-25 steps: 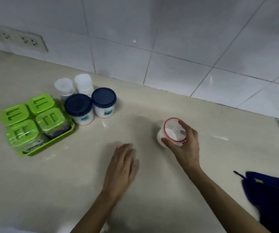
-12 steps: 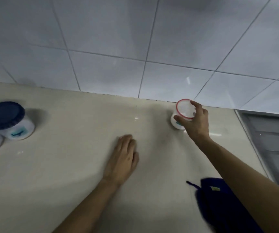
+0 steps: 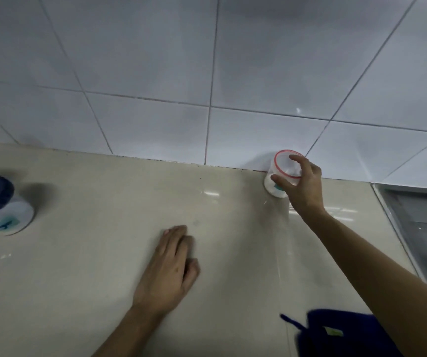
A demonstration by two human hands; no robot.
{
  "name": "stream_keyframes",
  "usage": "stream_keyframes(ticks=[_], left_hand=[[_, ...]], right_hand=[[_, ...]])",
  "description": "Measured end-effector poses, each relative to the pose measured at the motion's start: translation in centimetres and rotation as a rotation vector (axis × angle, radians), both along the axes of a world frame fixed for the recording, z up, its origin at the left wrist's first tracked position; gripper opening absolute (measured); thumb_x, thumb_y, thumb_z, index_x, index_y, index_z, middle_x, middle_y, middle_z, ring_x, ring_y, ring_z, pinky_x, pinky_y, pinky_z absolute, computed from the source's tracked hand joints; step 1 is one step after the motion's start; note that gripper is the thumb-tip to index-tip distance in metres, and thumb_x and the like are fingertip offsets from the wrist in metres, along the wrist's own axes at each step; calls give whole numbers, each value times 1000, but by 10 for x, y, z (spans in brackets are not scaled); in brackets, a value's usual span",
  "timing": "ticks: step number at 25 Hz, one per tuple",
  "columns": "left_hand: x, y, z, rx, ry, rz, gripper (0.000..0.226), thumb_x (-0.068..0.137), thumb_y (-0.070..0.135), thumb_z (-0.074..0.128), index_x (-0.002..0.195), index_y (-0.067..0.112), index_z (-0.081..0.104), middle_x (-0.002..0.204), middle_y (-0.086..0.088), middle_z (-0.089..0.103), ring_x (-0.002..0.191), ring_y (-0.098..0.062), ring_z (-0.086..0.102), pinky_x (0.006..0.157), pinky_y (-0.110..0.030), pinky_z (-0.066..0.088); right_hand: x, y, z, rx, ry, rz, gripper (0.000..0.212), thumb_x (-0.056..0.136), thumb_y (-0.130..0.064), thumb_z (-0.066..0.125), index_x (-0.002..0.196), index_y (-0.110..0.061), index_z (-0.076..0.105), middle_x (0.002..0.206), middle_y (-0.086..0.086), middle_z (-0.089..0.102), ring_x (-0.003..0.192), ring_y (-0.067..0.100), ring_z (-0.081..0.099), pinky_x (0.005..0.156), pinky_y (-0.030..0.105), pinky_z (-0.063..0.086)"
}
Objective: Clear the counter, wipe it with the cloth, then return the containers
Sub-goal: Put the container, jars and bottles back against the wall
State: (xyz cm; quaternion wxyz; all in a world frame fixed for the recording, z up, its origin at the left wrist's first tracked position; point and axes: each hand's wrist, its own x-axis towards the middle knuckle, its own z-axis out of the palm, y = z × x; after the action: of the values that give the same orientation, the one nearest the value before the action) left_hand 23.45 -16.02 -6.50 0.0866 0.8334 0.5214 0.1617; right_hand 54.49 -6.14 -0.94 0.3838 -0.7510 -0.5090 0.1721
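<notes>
A small white container with a red-rimmed clear lid stands on the beige counter, right against the tiled wall at the back right. My right hand reaches over it, thumb on its left side and fingertips on the lid. My left hand lies flat, palm down, on the middle of the counter and holds nothing. A dark blue cloth lies at the counter's near right, partly under my right forearm. A white jar with a dark blue lid stands at the far left edge.
A white tiled wall rises along the back of the counter. A steel sink or drainboard begins at the right end. Part of another jar shows at the far left edge.
My right hand carried the red-rimmed container from mid-counter back and right to the wall and set it down. The view swung right, so the green tray left the frame. My left hand stayed flat.
</notes>
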Motion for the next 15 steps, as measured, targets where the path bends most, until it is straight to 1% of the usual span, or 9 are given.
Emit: stream_keyframes(ticks=[1,2,4,6,7,9,11,13,15], left_hand=[[-1,0,-1,1,3,1,41,84,28,48,116,4,59,131,-17,55,126,-32,50,116,-37,19],[0,0,-1,10,3,2,41,84,28,48,115,3,59,130,-18,56,126,-33,50,115,-38,20],[2,0,3,17,-5,12,39,84,25,50,113,2,61,128,-19,58,124,-33,52,114,-39,23],[-2,-2,9,9,-42,38,34,84,20,56,111,1,62,126,-19,60,122,-33,54,114,-39,25],[-6,-3,12,2,-51,50,33,84,19,57,110,1,62,125,-19,60,122,-33,54,114,-40,27],[-21,-10,15,-17,-2,72,35,86,23,52,113,2,60,129,-20,57,126,-34,50,115,-43,31],[-47,-17,16,-14,57,67,41,87,28,48,118,3,58,135,-20,54,131,-34,46,116,-47,28],[-92,-21,24,17,113,81,44,88,30,49,122,5,58,137,-17,53,132,-32,45,119,-46,21],[-147,-22,37,44,168,114,45,88,30,49,124,5,57,139,-16,52,134,-31,43,119,-44,14]], right_hand=[[-2,0,1,-14,-10,-3,63,77,-36,75,132,-28,44,144,12,34,116,24,46,98,29,37],[-3,-2,2,-40,-43,-17,65,79,-38,73,135,-29,42,150,13,28,126,31,44,104,34,37],[-12,-13,6,-97,-199,-52,71,83,-47,66,143,-32,32,159,15,9,140,41,28,114,50,30],[-32,-32,9,-63,-410,-40,71,85,-49,60,145,-32,25,160,16,2,146,40,12,116,60,19],[-46,-42,9,-13,-518,10,70,86,-47,59,145,-29,26,160,18,3,147,37,6,116,62,15],[-83,-57,9,40,-725,213,67,86,-44,57,143,-21,31,159,21,3,148,34,-2,118,60,6],[-125,-61,10,-11,-848,452,66,87,-42,57,144,-17,35,160,21,2,148,34,-5,119,58,4],[-181,-54,15,-86,-839,621,65,90,-44,53,146,-18,32,160,20,2,148,33,-5,120,54,7],[-241,-48,22,-133,-751,718,66,93,-50,44,148,-20,26,161,18,-1,149,31,-6,122,49,6]])
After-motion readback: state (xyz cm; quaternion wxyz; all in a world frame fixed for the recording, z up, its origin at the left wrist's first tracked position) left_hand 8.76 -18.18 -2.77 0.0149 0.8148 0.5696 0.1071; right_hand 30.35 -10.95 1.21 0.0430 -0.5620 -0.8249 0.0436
